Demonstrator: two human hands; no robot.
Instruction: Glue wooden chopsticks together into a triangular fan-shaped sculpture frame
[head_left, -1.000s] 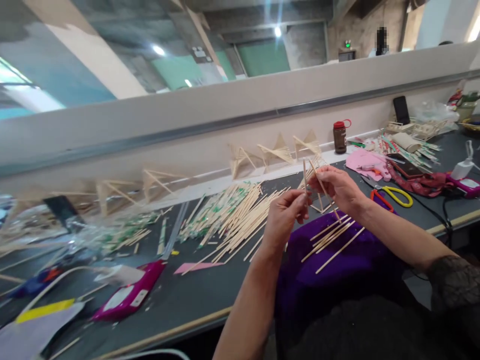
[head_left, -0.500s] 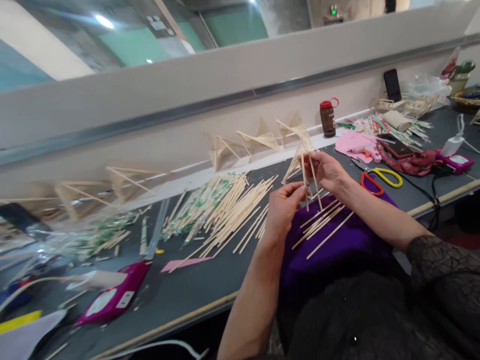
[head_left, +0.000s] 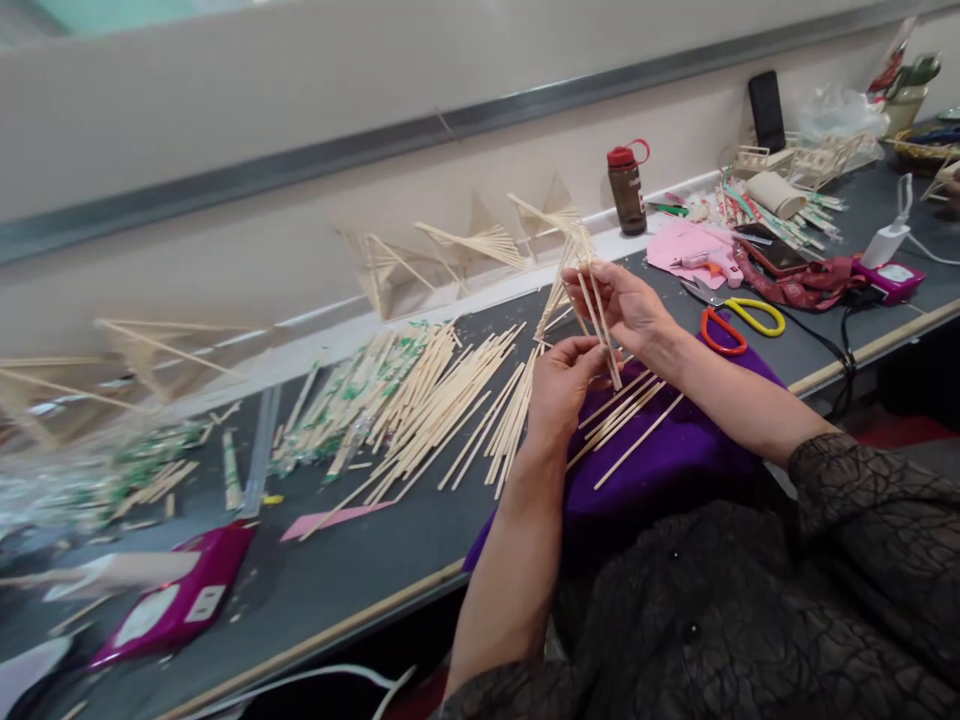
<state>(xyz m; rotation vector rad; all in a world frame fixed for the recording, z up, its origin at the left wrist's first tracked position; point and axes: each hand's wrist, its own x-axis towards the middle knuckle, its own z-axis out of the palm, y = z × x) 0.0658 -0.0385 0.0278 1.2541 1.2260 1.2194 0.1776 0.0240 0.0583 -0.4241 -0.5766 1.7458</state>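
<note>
Resting between both hands (head_left: pixel 592 335), thin wooden sticks (head_left: pixel 596 320), nearly parallel.

So the scissors (head_left: pixel 731 312) are on the bench (head_left: pixel 337 575) just off to the right of the right hand (head_left: pixel 626 305), with the bottle (head_left: pixel 627 192) behind that hand near the wall. Loose stick pile's (head_left: pixel 450 410) left of the left hand (head_left: pixel 566 385), and the ruler (head_left: pixel 262 450) lies further left past it.
</note>
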